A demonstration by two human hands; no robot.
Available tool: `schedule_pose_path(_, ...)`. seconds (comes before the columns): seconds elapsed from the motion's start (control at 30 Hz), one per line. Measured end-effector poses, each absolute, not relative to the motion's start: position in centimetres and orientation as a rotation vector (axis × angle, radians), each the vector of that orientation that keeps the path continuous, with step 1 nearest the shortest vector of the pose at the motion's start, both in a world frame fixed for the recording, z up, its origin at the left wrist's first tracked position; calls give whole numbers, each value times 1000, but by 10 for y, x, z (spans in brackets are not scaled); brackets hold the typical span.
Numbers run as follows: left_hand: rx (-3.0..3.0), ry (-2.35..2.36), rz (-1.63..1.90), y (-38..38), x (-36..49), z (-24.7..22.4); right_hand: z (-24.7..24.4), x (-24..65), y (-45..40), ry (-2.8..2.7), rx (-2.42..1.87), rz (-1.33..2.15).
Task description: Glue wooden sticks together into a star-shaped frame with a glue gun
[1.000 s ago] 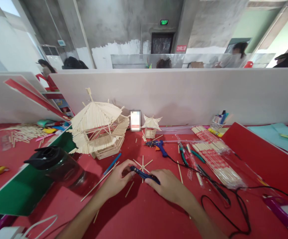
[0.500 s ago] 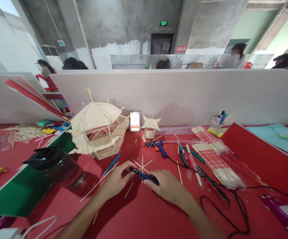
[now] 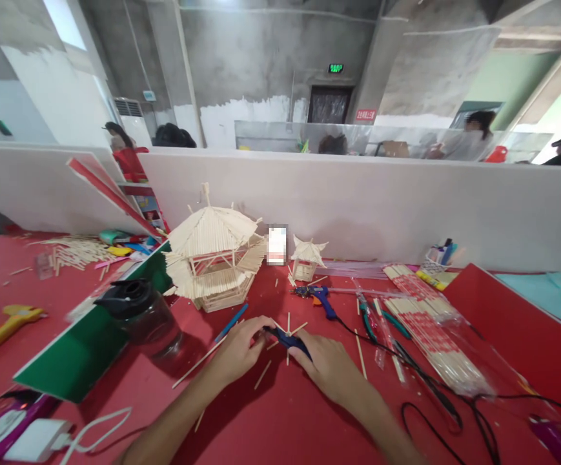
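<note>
My right hand [image 3: 326, 365] is closed around a dark blue hand tool [image 3: 283, 337], whose exact kind is hard to make out. At the tool's left end, the fingers of my left hand [image 3: 241, 345] are closed on its tip. Just behind the tool, small wooden sticks are joined in a star shape [image 3: 288, 324], partly covered by tool and hands. A loose stick [image 3: 263, 374] lies below my left hand. Beyond my hands stand a large stick pavilion [image 3: 215, 258] and a small one [image 3: 308, 257]. A blue glue gun [image 3: 326, 303] rests behind my right hand.
Left are a dark bottle [image 3: 139, 316], a green board [image 3: 57, 371] and a yellow tool [image 3: 11, 326]. Right are green-handled pliers [image 3: 367, 320], packs of sticks [image 3: 439, 336], a black cable [image 3: 469, 420] and a red board [image 3: 532, 323]. A white partition [image 3: 381, 206] stands behind.
The view has swung left, so the scene sits further right. The tool, still in both hands, now overlaps the stick star more.
</note>
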State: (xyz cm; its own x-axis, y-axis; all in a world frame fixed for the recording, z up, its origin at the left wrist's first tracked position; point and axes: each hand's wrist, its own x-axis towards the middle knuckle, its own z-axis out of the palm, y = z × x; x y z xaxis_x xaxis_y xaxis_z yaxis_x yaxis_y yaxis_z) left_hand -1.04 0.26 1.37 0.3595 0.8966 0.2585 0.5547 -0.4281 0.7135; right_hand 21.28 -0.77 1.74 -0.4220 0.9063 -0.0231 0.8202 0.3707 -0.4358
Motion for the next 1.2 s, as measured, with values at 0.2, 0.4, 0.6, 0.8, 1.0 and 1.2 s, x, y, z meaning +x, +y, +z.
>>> schedule_pose_path(0.2,2091,1238,936,2,-14,14,18,208,-5,-2421,-1526,494)
schedule_pose_path(0.4,2099,1258,945,1,-14,11,11,203,-1,-2501,-1628,291)
schedule_pose_path(0.6,2095,1276,961,3,-19,10,16,194,4,-2536,-1664,213)
schedule_pose_path(0.8,2071,1280,985,11,-30,6,25,180,12,-2563,-1708,137)
schedule_pose_path(1.0,2042,1284,987,15,-34,3,25,175,15,-2573,-1717,101)
schedule_pose_path(1.2,2013,1285,980,16,-34,3,23,179,19,-2574,-1720,81)
